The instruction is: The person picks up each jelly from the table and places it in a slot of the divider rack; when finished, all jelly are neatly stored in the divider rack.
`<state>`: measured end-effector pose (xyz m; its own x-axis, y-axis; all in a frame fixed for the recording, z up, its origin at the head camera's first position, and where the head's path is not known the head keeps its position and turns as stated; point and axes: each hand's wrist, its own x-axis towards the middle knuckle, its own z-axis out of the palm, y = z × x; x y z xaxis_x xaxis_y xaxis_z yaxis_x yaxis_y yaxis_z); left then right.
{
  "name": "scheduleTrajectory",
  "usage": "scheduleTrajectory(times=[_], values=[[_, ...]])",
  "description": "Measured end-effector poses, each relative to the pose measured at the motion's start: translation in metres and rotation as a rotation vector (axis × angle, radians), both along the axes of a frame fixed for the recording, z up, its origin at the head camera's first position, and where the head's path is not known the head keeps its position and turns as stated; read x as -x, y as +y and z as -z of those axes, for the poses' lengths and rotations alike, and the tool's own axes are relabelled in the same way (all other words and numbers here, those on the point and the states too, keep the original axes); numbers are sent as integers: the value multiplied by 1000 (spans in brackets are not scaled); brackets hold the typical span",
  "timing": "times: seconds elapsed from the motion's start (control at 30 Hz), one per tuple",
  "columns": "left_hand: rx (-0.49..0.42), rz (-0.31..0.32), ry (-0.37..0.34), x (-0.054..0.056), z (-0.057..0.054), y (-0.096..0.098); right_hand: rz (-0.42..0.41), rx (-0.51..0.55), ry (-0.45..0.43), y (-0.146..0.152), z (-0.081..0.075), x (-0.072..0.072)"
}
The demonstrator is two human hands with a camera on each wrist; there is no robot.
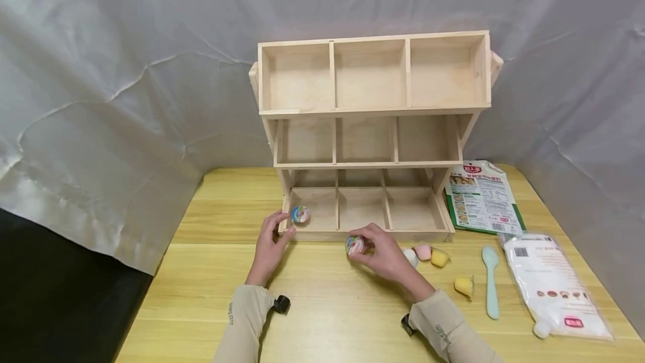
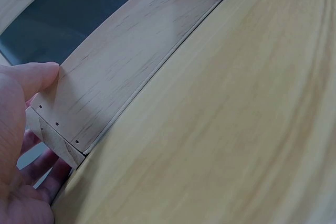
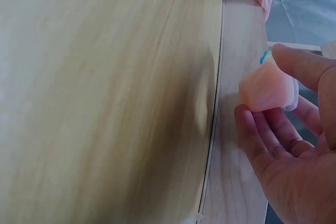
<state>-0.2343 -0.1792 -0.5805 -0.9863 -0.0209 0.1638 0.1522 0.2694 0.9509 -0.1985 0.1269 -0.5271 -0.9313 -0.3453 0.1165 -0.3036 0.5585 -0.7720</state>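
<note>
A three-tier wooden storage rack (image 1: 375, 111) with three compartments per tier stands at the back of the table. My left hand (image 1: 269, 245) grips the front left corner of its bottom tier. The left wrist view shows the thumb on the front board (image 2: 113, 66) and fingers round the side. A jelly cup with a printed lid (image 1: 300, 214) sits in the bottom left compartment. In front of the bottom tier, my right hand (image 1: 383, 254) holds another small jelly cup (image 3: 269, 87), pinkish, between thumb and fingers. Its printed lid shows in the head view.
Right of my right hand lie several small cups, white (image 1: 410, 256), pink (image 1: 423, 251) and yellow (image 1: 439, 257); another yellow cup (image 1: 463, 285) is nearer. Further right are a pale green spoon (image 1: 491, 284), a white spouted pouch (image 1: 554, 284) and a green-white packet (image 1: 481, 198).
</note>
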Motion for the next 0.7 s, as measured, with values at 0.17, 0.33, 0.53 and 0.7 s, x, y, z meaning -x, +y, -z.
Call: scheduleTrajectory(times=[0.17, 0.33, 0.53, 0.7], values=[[-2, 2, -2, -1, 1, 0, -5, -16, 20, 1, 3, -1], [-16, 12, -11, -3, -4, 1, -7, -49, 47, 2, 8, -1], [-9, 7, -5, -2, -1, 0, -1, -77, 68, 3, 10, -2], [-12, 9, -3, -2, -2, 0, 7, -14, 30, 2, -3, -3]])
